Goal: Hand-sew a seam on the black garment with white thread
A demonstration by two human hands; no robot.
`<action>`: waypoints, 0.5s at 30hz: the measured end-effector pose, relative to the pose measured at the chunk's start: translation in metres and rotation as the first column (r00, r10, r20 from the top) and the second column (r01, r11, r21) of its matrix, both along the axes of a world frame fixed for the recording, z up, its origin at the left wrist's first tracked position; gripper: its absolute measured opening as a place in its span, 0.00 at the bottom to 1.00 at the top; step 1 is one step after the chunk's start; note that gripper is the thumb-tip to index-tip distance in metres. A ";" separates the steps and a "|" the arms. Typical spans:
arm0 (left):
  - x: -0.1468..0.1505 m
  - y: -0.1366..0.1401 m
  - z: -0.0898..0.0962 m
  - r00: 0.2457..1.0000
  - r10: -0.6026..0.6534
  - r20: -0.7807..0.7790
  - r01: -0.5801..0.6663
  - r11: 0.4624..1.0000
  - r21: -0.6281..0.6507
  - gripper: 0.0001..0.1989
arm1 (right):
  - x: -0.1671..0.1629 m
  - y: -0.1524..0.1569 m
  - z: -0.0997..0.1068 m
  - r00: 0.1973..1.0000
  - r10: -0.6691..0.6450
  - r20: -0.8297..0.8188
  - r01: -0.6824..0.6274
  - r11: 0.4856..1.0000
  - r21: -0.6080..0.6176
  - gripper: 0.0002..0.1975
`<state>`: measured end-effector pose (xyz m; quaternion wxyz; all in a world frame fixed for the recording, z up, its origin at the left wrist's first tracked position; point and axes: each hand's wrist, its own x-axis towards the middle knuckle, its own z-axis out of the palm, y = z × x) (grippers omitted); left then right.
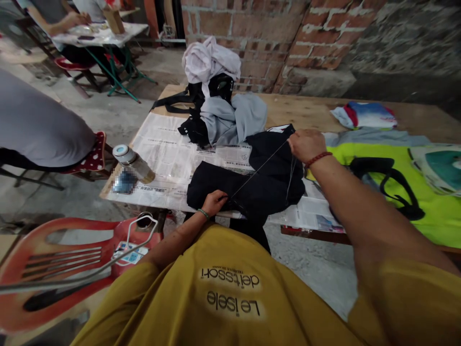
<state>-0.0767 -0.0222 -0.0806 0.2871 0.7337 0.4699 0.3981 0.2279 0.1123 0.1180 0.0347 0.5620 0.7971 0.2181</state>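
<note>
A black garment (pixel 277 190) lies bunched on the table's front edge in front of me. My left hand (pixel 215 203) is closed at its near edge, pinching the cloth between thumb and fingers. A pale thread (pixel 259 168) runs taut from beside my left fingertips up to my right hand (pixel 308 145), which is raised at the garment's far right side with its fingers closed on the thread. A looser strand hangs below that hand. Whether a needle is in my right fingers is too small to tell.
Newspaper (pixel 162 144) covers part of the wooden table. A bottle (pixel 139 166) stands at left; grey cloth (pixel 234 117) and a pale bundle (pixel 212 60) lie behind. An iron (pixel 441 166) rests on yellow-green fabric (pixel 360 158) at right. A red chair (pixel 104 226) and seated people are leftward.
</note>
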 end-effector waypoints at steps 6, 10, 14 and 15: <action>-0.001 0.000 0.000 1.000 -0.007 -0.005 0.007 1.000 0.007 0.04 | 0.018 0.025 0.030 0.995 -0.085 -0.060 0.087 0.996 0.035 0.17; -0.001 0.001 -0.001 1.000 -0.011 -0.007 0.011 1.000 0.005 0.04 | 0.032 0.037 0.051 0.986 -0.145 -0.083 0.153 0.982 0.111 0.15; 0.000 0.001 -0.002 1.000 -0.007 -0.009 0.007 1.000 0.003 0.04 | 0.042 0.040 0.077 0.985 -0.145 -0.088 0.161 0.966 0.202 0.16; 0.000 0.001 -0.002 1.000 -0.007 -0.009 0.007 1.000 0.002 0.04 | 0.046 0.040 0.083 0.984 -0.151 -0.095 0.170 0.958 0.233 0.17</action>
